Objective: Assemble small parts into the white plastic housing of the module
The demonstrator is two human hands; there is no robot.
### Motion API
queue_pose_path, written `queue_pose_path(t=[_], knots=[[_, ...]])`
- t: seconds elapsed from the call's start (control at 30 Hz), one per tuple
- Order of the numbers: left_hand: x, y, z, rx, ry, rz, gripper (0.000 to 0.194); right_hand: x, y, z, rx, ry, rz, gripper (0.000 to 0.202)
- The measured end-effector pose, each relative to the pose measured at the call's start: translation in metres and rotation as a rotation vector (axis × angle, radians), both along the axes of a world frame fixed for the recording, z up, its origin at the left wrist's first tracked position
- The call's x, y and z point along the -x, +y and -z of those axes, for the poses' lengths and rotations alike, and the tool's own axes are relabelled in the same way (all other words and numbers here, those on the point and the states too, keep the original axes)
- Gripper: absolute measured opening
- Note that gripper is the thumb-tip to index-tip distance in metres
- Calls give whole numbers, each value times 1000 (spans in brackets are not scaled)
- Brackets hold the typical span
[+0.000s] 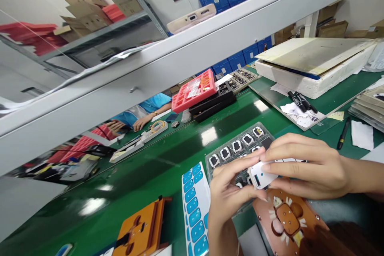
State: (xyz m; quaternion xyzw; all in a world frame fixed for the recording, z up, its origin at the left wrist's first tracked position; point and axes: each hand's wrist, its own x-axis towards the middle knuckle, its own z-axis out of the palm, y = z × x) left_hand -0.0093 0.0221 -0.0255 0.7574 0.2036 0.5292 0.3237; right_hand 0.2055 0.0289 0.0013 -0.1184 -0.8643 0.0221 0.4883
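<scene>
Currently, a small white slotted plastic casing (265, 177) is pinched between both hands, above the clear component tray (231, 144). Slotted end is turned toward the left hand (229, 192), gripped there by thumb and fingers; opposite end is covered by the curled fingers of the right hand (315, 168). Casing is tilted; long axis can't be confirmed, fingers in the way. Neither hand is clearly nearer, both in contact. Blue sticker sheet (205, 193) is laid beside the tray, left-hand side; brown cartoon-print panel (288, 220) is seen below the right hand.
</scene>
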Motion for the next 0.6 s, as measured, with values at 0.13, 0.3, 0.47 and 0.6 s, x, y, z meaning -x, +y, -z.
queue_pose_path(t=[0.13,0.3,0.47,0.6], knots=[[1,0,0,3,2,10,64,0,-1,0,-3,6,1,9],[1,1,1,12,0,12,62,0,-1,0,0,9,-7,10],[1,0,1,10,5,-14,62,0,-1,0,-4,13,-9,10],[1,0,0,-4,18,-16,63,0,-1,0,-8,15,-14,10]])
